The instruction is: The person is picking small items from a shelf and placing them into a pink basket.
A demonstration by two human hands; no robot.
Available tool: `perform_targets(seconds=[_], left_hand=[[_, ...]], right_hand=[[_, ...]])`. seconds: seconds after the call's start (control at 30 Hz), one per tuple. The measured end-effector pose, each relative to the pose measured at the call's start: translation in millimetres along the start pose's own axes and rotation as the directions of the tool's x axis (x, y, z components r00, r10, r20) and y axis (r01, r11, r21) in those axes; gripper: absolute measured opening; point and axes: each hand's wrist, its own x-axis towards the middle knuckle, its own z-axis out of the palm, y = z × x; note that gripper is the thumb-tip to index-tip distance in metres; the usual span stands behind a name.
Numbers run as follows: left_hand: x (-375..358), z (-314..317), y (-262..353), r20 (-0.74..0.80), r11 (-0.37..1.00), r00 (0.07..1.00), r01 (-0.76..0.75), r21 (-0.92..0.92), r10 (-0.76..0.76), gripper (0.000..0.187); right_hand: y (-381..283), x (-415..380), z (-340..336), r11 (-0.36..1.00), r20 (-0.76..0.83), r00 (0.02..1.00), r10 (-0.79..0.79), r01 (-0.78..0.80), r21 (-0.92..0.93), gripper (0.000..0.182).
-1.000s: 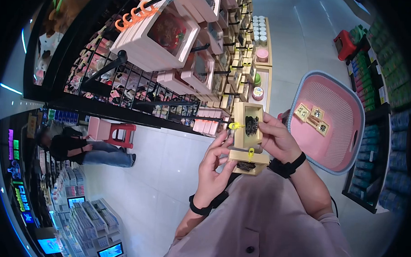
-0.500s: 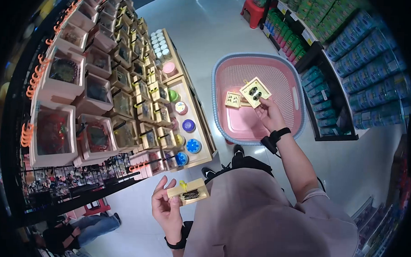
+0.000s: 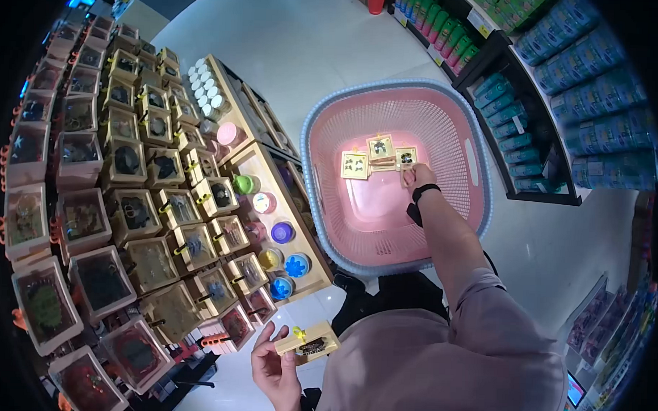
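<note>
My left hand, low in the view, grips a small pale yellow box with a yellow clip and dark items inside. Down inside the pink basket with its light blue rim, my right hand has its fingers closed on a yellow box with dark items. Left of that box, another yellow box with dark contents rests on stacked boxes. A further square box with several small dark pieces lies at the left of the group.
Racks of hanging boxes fill the left side. Beside them a wooden shelf holds colourful round tubs and white-lidded jars. Shelves of blue bottles stand at the right. A red stool is at the top.
My right hand has lowered its box into the basket among the others. My left hand still holds its box. The view has shifted, with the basket appearing larger and more of the racks showing.
</note>
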Motion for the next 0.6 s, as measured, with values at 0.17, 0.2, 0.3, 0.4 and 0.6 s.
perform_targets(seconds=[0.17, 0.2, 0.3, 0.4, 0.6], left_hand=[[10, 19, 0, -0.057, 0.995, 0.995, 0.081, 0.052, -0.078, 0.025], [12, 21, 0, -0.061, 0.994, 0.994, 0.092, 0.053, -0.089, 0.026], [18, 26, 0, -0.082, 0.993, 0.991, 0.109, 0.055, -0.104, 0.026], [23, 32, 0, -0.099, 0.988, 0.987, 0.136, 0.068, -0.129, 0.027], [24, 46, -4, -0.126, 0.973, 0.969, 0.222, 0.069, -0.212, 0.026]], right_hand=[[26, 39, -19, 0.995, -0.049, 0.998, 0.044, -0.048, -0.09, 0.016], [29, 44, -23, 0.992, -0.043, 0.998, 0.051, -0.056, -0.117, 0.016], [34, 63, -22, 0.89, -0.058, 0.997, -0.059, 0.027, -0.456, 0.017], [27, 60, -24, 0.499, 0.038, 0.943, -0.33, 0.208, -0.841, 0.031], [1, 28, -18, -0.096, 0.367, 0.866, -0.34, 0.356, -0.929, 0.058]])
